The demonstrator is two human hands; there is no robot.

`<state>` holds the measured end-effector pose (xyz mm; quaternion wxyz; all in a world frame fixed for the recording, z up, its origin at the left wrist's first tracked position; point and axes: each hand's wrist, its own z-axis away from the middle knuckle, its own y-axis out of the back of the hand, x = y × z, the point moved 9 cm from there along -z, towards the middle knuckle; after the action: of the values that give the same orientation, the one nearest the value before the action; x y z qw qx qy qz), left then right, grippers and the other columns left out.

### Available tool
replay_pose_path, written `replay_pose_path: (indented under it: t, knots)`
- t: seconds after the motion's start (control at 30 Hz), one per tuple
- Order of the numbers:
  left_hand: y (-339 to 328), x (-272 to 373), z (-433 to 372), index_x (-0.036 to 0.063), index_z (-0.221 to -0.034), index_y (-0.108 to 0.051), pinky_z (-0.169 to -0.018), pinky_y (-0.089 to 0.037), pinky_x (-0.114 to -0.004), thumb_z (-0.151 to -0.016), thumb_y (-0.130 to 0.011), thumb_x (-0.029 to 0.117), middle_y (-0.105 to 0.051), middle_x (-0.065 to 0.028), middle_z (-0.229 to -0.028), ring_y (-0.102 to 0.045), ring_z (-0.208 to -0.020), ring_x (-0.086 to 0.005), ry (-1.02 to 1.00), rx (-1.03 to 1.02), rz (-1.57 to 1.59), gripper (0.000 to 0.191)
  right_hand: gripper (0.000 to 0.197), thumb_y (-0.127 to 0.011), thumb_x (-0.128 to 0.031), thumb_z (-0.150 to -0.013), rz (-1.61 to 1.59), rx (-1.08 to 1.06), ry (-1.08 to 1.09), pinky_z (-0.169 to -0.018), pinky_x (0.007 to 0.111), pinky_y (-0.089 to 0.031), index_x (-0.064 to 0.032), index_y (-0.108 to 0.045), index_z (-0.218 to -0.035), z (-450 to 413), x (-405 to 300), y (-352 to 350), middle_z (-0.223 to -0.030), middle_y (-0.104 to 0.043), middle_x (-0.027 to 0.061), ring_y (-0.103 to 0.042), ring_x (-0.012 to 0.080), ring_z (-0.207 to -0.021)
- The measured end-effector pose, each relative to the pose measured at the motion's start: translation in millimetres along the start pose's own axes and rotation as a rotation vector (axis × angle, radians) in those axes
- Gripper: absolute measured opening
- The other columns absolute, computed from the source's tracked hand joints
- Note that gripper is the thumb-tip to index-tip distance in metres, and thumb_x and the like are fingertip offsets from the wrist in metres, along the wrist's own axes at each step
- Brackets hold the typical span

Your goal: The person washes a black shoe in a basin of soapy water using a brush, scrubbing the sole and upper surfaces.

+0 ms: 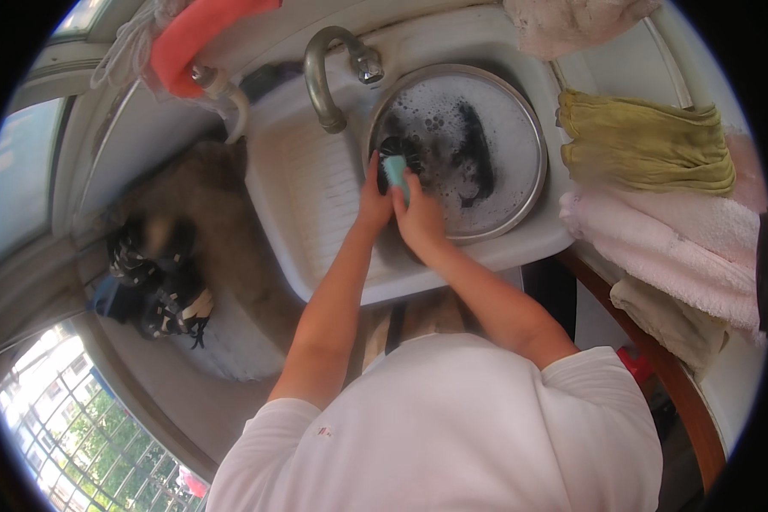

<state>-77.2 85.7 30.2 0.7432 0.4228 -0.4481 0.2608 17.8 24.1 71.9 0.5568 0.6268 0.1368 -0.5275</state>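
A round metal basin (pixel 543 150) of sudsy water stands in the white sink (pixel 384 288). My right hand (pixel 417 214) grips a light green scrubbing brush (pixel 395 168) at the basin's left side. The brush rests against a dark item (pixel 398 146) with pale streaks, perhaps a shoe. My left hand (pixel 376 201) is wrapped along the near left side of that item, its fingers partly hidden. Another dark item (pixel 477 153) lies partly under the foam to the right, near the middle of the basin.
A curved metal faucet (pixel 320 83) rises behind the ribbed washboard (pixel 329 192) part of the sink. Yellow-green cloth (pixel 646 144) and pink towels (pixel 665 249) hang at the right. Dark patterned fabric (pixel 160 281) lies at the left, near a barred window (pixel 89 435).
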Motion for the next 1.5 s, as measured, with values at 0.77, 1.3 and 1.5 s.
replay_pose_path:
  t: [0.77,1.3,1.5]
  knots:
    - [3.7,-14.0,-3.3,0.0017,-0.133,-0.02,-0.097,-0.029,-0.028,-0.079,-0.051,-0.001,-0.036,-0.0141,-0.128,-0.037,-0.116,-0.0198,0.013,0.027,0.069,0.061,0.03,-0.041,-0.026,-0.087,0.037,0.09,-0.008,-0.059,0.048,-0.043,-0.0049,-0.042,-0.107,-3.2,17.4,17.7,-0.07,-0.058,0.0218,-0.055,0.0415,-0.068]
    - [3.1,-15.2,-4.7,0.0051,-0.132,-0.018,-0.096,-0.031,-0.033,-0.079,-0.056,0.01,-0.038,-0.0197,-0.124,-0.038,-0.115,-0.0278,-0.016,0.06,0.06,0.066,0.039,-0.044,-0.031,-0.085,-0.023,0.151,0.178,-0.067,0.047,-0.044,-0.0104,-0.039,-0.118,-61.9,57.9,4.2,-0.084,-0.06,0.0209,-0.056,0.04,-0.074]
    - [-1.6,27.0,2.7,0.0016,-0.131,-0.022,-0.094,-0.035,-0.036,-0.082,-0.051,0.011,-0.044,-0.0162,-0.122,-0.042,-0.112,-0.031,0.018,0.038,0.135,0.058,0.037,-0.045,-0.03,-0.084,0.106,0.212,0.346,-0.055,0.047,-0.044,-0.0101,-0.04,-0.115,-26.3,-29.1,24.6,-0.065,-0.057,0.0208,-0.056,0.0398,-0.062]
